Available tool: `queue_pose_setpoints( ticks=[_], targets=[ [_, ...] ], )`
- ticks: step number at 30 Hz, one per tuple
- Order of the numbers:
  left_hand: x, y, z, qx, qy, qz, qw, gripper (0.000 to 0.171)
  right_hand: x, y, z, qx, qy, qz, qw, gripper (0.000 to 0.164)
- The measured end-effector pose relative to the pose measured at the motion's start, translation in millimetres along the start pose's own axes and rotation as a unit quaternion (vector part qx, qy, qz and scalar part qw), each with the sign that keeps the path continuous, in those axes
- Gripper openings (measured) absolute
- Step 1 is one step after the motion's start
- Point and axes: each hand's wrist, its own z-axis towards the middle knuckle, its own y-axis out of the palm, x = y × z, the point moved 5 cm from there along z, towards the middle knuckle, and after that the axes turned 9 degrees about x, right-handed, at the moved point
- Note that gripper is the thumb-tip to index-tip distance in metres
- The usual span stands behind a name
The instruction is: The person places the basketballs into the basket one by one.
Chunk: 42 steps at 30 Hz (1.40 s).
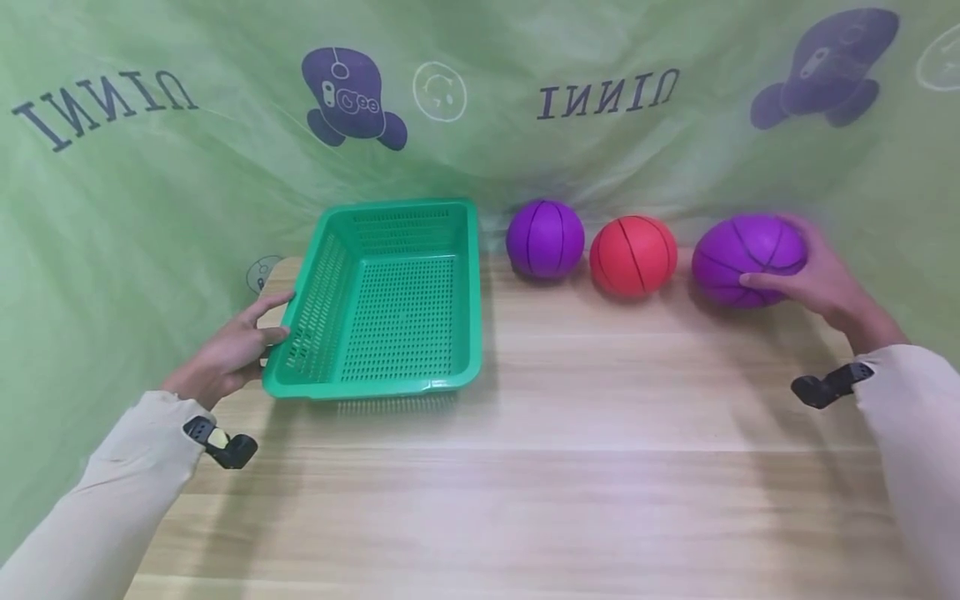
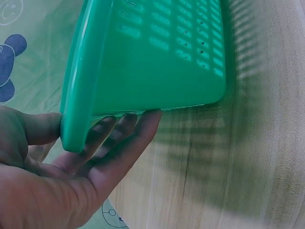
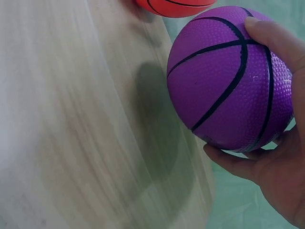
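A green plastic basket [image 1: 401,317] with perforated walls and nothing inside stands at the left of the table. At its left rim is my left hand [image 1: 238,346]; the left wrist view shows the thumb [image 2: 44,128] against the rim and the fingers [image 2: 136,143] along the outer wall. Far to the right, my right hand [image 1: 821,271] grips a purple toy basketball [image 1: 731,258], thumb across its front and fingers round the other side. Whether this ball touches the table is unclear. Beside it sits a red basketball [image 1: 633,257], then a second purple basketball [image 1: 545,240] nearer the basket.
The wooden table [image 1: 570,483] spreads out in front of the basket and balls. A green printed cloth [image 1: 487,142] hangs close behind them and along the left side. Each sleeved wrist wears a black camera mount [image 1: 832,385].
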Motion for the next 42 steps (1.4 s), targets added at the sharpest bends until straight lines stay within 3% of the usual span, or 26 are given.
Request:
queue_pose_setpoints(
  ticks=[11,23,36,42],
  targets=[
    [0.0,-1.7,1.3,-0.012,0.005,-0.010,0.9999,0.066,-10.6,-10.7,-29.0,-0.029,-0.042,-0.040,0.998,0.099],
    [-1.4,-5.3,-1.1,-0.010,0.018,-0.001,0.9998,0.066,-40.3,0.4,-50.4,-0.056,-0.048,-0.060,0.996,0.103],
    [2.5,-2.0,-2.5,-0.005,0.017,-0.014,0.9997,0.066,-75.0,15.5,-49.5,-0.050,-0.092,-0.019,0.994,0.105],
    [2.6,-1.1,-2.1,-0.009,0.017,-0.014,0.9997,0.065,-97.0,26.0,-51.1,-0.053,-0.100,-0.034,0.993,0.107]
  ],
)
